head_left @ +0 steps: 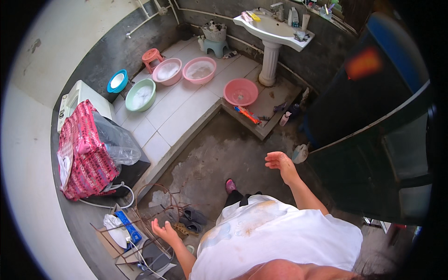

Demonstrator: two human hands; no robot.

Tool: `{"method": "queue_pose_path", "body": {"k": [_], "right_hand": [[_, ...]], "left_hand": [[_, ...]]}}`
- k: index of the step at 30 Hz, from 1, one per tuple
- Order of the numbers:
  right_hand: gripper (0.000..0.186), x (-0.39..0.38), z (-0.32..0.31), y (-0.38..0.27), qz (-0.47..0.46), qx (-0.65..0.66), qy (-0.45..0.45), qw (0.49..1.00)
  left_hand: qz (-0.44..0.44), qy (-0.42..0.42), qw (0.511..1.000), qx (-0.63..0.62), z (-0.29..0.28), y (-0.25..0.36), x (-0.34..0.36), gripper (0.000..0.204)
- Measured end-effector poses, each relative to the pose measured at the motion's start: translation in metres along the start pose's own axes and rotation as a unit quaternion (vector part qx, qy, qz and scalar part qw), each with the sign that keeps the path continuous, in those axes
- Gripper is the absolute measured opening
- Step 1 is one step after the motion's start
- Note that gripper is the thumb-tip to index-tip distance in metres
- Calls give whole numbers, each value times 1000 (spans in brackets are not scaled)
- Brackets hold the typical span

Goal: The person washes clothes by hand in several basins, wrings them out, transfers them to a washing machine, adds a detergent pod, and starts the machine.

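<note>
My left hand (166, 232) is low at the left with its fingers apart and nothing in it. It is nearest to a rusty wire rack (161, 207), and I cannot tell whether they touch. My right hand (280, 163) is raised over the concrete floor, fingers loosely extended and holding nothing. Beyond it, near the step, stand a red basin (241, 92) and an orange-and-blue object (247, 115). Farther back on the tiles are two pink basins (167, 72) and a green basin (140, 95), with white suds or cloth inside.
A raised tiled platform (179, 122) with a concrete edge fills the back. A white pedestal sink (269, 60) stands at its right. On the left, a patterned pink cover (88, 154) lies over an appliance. A dark green door (368, 163) is at right. Shoes (192, 219) lie near the rack.
</note>
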State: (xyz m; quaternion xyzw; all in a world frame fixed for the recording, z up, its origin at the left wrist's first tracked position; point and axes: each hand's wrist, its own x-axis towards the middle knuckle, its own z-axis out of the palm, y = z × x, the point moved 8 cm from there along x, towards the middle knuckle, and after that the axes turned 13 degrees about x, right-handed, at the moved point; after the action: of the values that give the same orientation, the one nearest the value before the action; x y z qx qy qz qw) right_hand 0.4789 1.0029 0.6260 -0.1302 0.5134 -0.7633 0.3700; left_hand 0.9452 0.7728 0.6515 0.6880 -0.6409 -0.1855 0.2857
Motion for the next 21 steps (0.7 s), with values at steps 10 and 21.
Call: {"method": "queue_pose_path", "body": {"k": [10, 21], "right_hand": [[40, 51, 13, 15, 24, -63, 75, 995], [42, 146, -31, -1, 24, -53, 166, 984]], "left_hand": [[65, -127, 989, -31, 95, 70, 128, 38], [253, -273, 921, 115, 275, 172, 183, 28]]}}
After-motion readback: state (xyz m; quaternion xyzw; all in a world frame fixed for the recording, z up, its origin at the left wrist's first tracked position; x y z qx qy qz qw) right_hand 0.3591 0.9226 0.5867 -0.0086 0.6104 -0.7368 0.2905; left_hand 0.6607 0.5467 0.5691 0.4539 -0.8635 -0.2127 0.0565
